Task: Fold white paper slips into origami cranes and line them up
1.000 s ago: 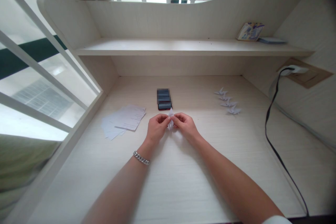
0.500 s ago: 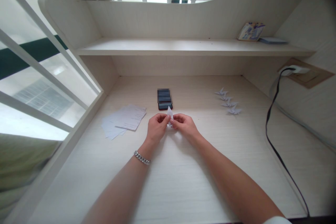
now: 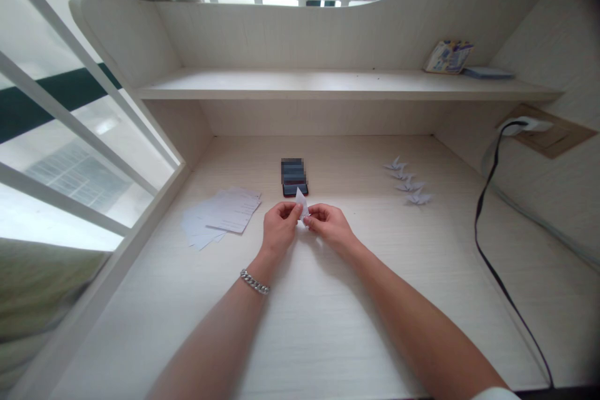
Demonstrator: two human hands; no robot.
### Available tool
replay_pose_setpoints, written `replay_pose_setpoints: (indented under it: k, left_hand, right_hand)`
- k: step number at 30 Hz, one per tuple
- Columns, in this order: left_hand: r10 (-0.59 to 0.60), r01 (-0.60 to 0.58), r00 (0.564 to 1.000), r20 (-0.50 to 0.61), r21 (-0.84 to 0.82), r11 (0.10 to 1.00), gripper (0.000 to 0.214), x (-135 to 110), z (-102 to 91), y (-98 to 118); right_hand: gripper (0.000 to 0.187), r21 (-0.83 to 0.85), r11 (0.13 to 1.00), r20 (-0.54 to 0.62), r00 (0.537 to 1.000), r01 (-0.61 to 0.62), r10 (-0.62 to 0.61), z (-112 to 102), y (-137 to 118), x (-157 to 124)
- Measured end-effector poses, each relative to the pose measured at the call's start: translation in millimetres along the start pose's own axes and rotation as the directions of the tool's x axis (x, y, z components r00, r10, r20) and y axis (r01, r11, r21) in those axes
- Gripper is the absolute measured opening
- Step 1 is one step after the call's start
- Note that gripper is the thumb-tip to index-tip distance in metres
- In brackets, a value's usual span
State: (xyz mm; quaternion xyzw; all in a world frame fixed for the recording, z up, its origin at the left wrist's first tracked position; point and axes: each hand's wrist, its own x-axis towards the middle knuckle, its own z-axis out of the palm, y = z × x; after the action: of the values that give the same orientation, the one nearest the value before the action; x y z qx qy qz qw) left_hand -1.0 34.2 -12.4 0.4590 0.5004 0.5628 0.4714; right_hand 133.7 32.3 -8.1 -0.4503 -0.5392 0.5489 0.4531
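Between my two hands, over the middle of the desk, is a small folded white paper [image 3: 302,201] with its pointed tip up. My left hand [image 3: 280,222], with a chain bracelet on the wrist, pinches its left side between thumb and fingers. On the lower right edge, my right hand [image 3: 330,225] pinches the same paper. Just behind it lies a dark phone [image 3: 294,176], its screen blurred out. Several folded paper cranes [image 3: 409,186] stand in a row to the right. Loose white paper sheets [image 3: 232,211] overlap on the left.
A shelf [image 3: 300,92] spans the back of the desk, with a small patterned box [image 3: 449,56] and a flat bluish item [image 3: 488,72] at its right. A black cable [image 3: 479,225] runs from the wall socket [image 3: 548,131] down the right side. White rails [image 3: 84,128] border the left.
The folded paper has tilted, its tip leaning slightly left, and more of its face shows. Both hands have stayed nearly in place, still pinching it.
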Motion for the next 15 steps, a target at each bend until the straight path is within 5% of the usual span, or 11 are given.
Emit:
replay_pose_setpoints:
  k: [15]
  left_hand:
    - [0.001,-0.003,0.999,-0.040,-0.057,0.998,0.031,4.6,-2.0,-2.8]
  right_hand:
    - [0.028,0.014,1.000,0.020,1.000,0.005,-0.006,-0.4,-1.2,0.7]
